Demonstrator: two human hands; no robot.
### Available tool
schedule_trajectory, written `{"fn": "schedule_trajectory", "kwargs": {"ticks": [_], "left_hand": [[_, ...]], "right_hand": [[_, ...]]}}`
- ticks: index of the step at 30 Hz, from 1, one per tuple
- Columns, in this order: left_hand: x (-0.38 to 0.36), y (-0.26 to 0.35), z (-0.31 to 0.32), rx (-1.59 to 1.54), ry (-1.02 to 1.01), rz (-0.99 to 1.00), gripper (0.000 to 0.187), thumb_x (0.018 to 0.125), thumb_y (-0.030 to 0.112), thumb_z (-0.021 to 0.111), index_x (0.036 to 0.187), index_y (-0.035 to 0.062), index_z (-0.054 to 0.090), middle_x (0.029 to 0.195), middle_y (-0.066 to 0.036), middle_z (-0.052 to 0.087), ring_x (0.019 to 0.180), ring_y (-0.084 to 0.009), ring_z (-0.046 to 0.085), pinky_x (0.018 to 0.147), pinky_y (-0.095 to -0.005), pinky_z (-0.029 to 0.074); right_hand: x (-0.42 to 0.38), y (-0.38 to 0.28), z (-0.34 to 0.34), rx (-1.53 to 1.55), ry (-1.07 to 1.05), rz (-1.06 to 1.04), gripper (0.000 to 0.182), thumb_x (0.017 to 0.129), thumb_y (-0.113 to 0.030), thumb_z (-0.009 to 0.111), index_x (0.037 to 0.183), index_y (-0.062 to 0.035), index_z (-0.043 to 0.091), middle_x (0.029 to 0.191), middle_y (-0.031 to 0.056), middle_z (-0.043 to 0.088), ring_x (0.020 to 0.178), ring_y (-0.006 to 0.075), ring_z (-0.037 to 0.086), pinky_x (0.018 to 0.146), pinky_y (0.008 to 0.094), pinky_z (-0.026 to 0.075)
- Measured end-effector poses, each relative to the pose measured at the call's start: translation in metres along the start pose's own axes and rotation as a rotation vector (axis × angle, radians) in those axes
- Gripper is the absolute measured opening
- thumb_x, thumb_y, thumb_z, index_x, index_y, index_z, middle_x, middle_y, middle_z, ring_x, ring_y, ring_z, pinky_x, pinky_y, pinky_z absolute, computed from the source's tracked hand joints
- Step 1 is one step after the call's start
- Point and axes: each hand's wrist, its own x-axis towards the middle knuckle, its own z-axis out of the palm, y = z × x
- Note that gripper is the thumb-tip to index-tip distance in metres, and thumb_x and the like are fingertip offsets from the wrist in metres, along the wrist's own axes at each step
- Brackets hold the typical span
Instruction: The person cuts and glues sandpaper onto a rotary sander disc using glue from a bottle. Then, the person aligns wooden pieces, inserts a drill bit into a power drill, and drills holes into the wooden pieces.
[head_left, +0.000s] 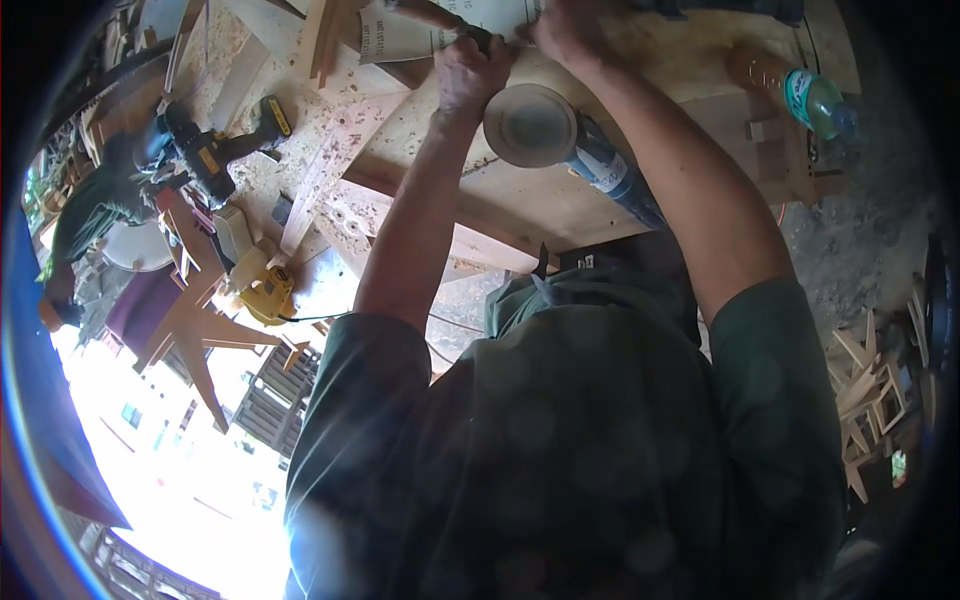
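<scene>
A pale sheet of printed sandpaper (490, 14) lies at the top edge of the view, over the wooden workpiece. My left hand (474, 75) is closed at the sheet's near edge, with a short dark piece showing by its fingers. My right hand (572, 38) is closed at the sheet's right edge, its upper part cut off by the frame. Between my forearms rests a blue power sander (610, 172), its round disc pad (530, 125) facing up close to my left wrist. The wooden panel (520, 195) under it has a raised edge.
A black and yellow cordless drill (205, 160) and a yellow power tool (268, 296) lie at left among sawdust and wood offcuts. Another person's sleeve (95, 215) shows at far left. A plastic bottle (822, 105) lies at right; wooden pieces (868, 395) are piled below it.
</scene>
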Motion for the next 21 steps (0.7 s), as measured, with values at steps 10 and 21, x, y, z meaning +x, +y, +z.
{"fn": "schedule_trajectory", "kwargs": {"ticks": [10, 21], "left_hand": [[-0.013, 0.003, -0.014, -0.061, -0.197, -0.176, 0.027, 0.086, 0.022, 0.074, 0.084, -0.0041, 0.069, 0.074, -0.018, 0.073, 0.062, -0.0318, 0.073, 0.061, -0.0413, 0.061], [0.129, -0.016, -0.036, 0.508, -0.504, 0.337, 0.016, 0.091, 0.016, 0.065, 0.09, 0.0021, 0.073, 0.075, -0.012, 0.07, 0.072, -0.0278, 0.07, 0.069, -0.0434, 0.057]], "right_hand": [[0.011, 0.031, 0.017, -0.24, 0.0, -0.175, 0.071, 0.079, -0.021, 0.084, 0.142, -0.0124, 0.053, 0.097, 0.022, 0.074, 0.096, 0.0395, 0.072, 0.087, 0.0487, 0.057], [0.027, -0.009, -0.009, -0.775, 0.024, -0.476, 0.052, 0.073, -0.021, 0.087, 0.116, -0.0062, 0.063, 0.119, 0.0184, 0.066, 0.113, 0.0384, 0.064, 0.093, 0.056, 0.049]]}}
